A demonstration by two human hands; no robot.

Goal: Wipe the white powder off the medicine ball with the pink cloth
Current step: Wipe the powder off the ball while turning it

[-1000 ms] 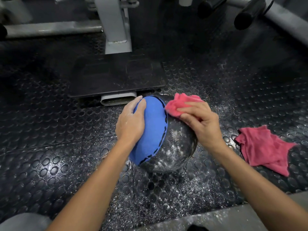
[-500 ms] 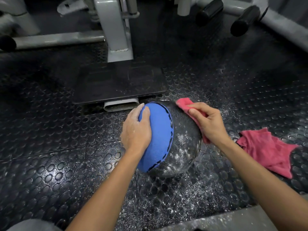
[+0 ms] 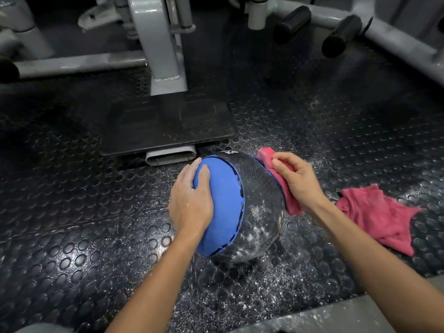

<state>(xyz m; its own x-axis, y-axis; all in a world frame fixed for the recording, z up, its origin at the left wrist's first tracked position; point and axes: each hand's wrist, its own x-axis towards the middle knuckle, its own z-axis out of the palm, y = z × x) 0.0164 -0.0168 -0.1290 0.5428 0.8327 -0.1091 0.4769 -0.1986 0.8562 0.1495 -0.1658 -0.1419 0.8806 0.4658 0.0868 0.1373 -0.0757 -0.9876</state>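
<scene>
The medicine ball (image 3: 254, 203) sits on the studded black floor mat, blue panel on its left, black textured panel on its right. White powder dusts the lower part of the black panel. My left hand (image 3: 191, 203) rests flat on the blue side, steadying the ball. My right hand (image 3: 299, 182) grips a folded pink cloth (image 3: 270, 156) and presses it against the ball's upper right side. Part of the cloth is hidden under my palm.
A second pink cloth (image 3: 379, 215) lies crumpled on the mat to the right. White powder is scattered on the mat (image 3: 240, 296) in front of the ball. A grey machine post (image 3: 158, 44) with a black foot plate (image 3: 165, 126) stands behind; padded rollers (image 3: 341, 36) are at back right.
My right hand has slid the cloth from the ball's top down along its right side. The upper black panel shows less powder. My left hand kept its hold.
</scene>
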